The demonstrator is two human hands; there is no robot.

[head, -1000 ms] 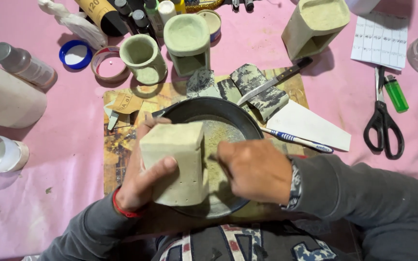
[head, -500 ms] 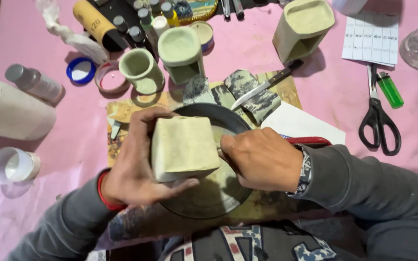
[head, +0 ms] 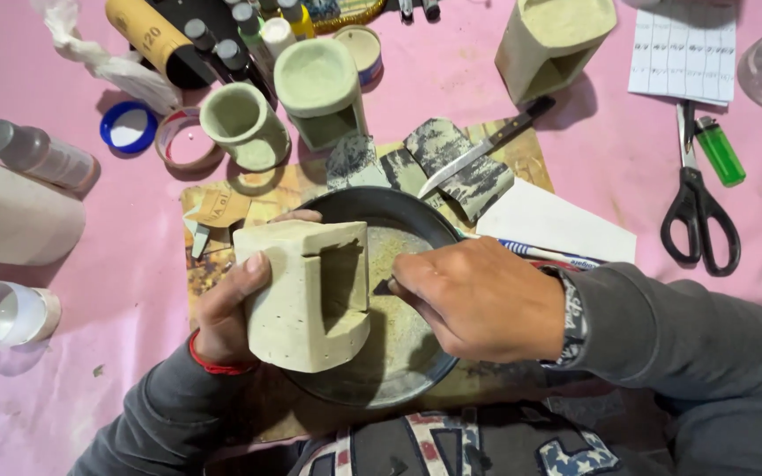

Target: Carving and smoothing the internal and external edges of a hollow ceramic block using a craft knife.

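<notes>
A left hand (head: pixel 231 308) grips a pale green plaster block (head: pixel 306 295) over a dark round pan (head: pixel 416 353) at the table's near edge, its long axis running near to far, slot facing right. The right hand (head: pixel 478 300) pinches a small tool tip at that slot. Scissors (head: pixel 697 207) lie toward the right edge.

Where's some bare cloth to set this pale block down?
Bare pink cloth lies between the white cup and the dark pan, and between the knife and scissors. The top left, around the bottles, is crowded.
</notes>
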